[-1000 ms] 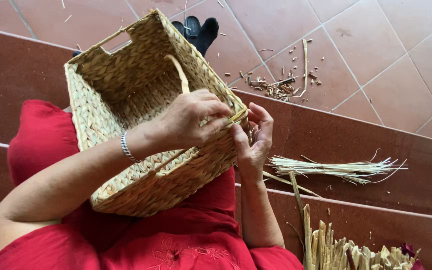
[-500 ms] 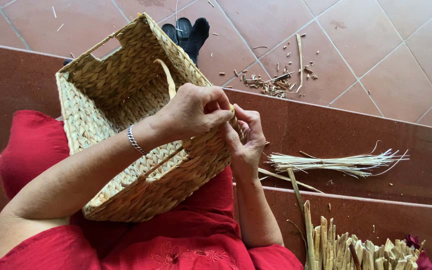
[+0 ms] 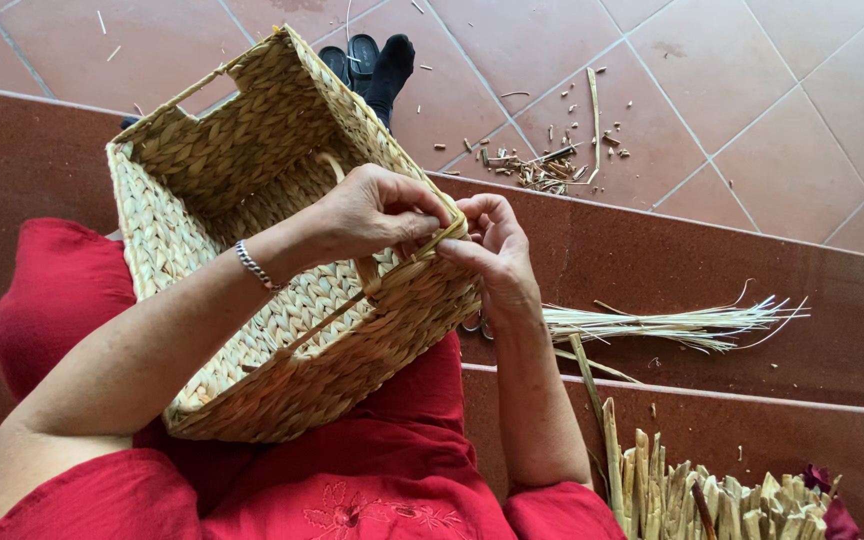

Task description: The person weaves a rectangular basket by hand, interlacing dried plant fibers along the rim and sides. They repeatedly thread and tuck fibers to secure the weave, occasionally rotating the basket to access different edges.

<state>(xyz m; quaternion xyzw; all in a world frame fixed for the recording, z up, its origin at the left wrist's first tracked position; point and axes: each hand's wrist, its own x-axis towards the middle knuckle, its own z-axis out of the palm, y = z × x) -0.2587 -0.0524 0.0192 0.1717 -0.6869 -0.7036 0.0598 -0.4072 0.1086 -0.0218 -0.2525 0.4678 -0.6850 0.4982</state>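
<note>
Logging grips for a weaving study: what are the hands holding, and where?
Both hands, left hand and right hand, pinch a straw strand at the woven basket rim.

I see a rectangular woven straw basket (image 3: 252,250), tilted on the lap at centre-left of frame, opening facing up-left, loose strand (image 3: 430,246) at its right rim.

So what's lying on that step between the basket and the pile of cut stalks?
In the head view, a bundle of thin pale straw strands lies between the woven basket and the cut stalks.
</note>
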